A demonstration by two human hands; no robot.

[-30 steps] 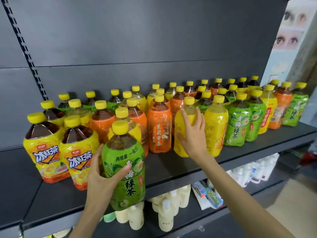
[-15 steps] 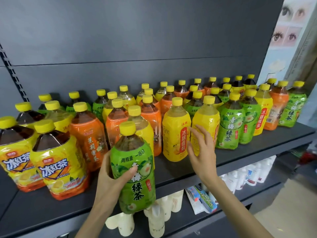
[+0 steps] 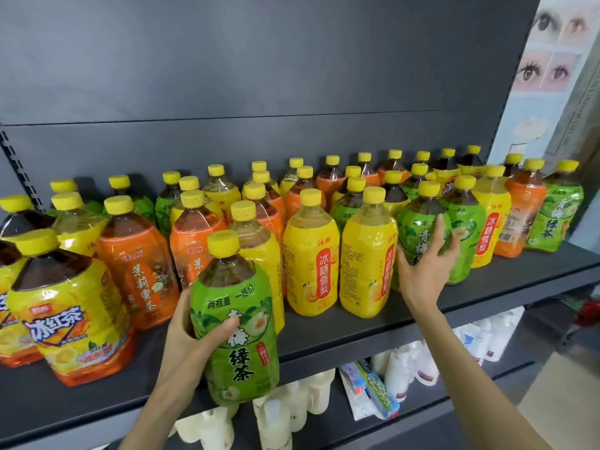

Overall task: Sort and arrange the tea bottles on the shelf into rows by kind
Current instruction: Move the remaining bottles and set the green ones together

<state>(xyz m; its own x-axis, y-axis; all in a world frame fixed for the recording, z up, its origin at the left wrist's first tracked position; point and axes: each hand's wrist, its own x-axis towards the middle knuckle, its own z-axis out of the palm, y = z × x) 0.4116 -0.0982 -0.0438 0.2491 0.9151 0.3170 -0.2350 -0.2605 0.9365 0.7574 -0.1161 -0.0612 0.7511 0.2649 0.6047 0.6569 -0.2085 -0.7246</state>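
Sorting tea: a person's left hand (image 3: 185, 339) grips a green bottle (image 3: 238, 323) labelled 绿茶 at the front edge of a dark grey shelf (image 3: 324, 332).
The right hand (image 3: 422, 272), fingers spread, touches a shelved green bottle (image 3: 414, 232) beside yellow 冰糖雪梨 bottles (image 3: 311, 254); 冰红茶 bottles (image 3: 65, 319) stand left, an eye poster (image 3: 548, 43) hangs right.

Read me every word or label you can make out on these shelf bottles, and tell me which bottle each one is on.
"两瓶量 一瓶价", "青梅绿茶": green bottle held in the left hand.
"冰红茶": yellow-and-orange bottle, front left.
"沐典", "茉莉蜜茶": orange bottle.
"沐典", "冰糖雪梨": yellow bottle.
Small print on the labels and the packs on the shelf below: too blurred to read.
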